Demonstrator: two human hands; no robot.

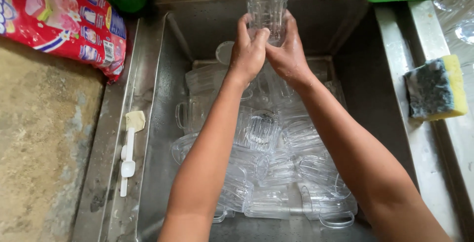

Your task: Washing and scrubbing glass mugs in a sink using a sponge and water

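left hand [249, 49] + right hand [288, 52]: both clamped on clear glass [267, 12] | above sink [163, 74] piled with glass mugs [256, 131]

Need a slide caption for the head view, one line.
Left hand and right hand hold a clear ribbed drinking glass above a steel sink piled with clear glass mugs.

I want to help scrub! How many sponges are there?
1. The yellow sponge with a dark scrubbing side lies on the metal ledge right of the sink. More could be hidden under the glass mugs.
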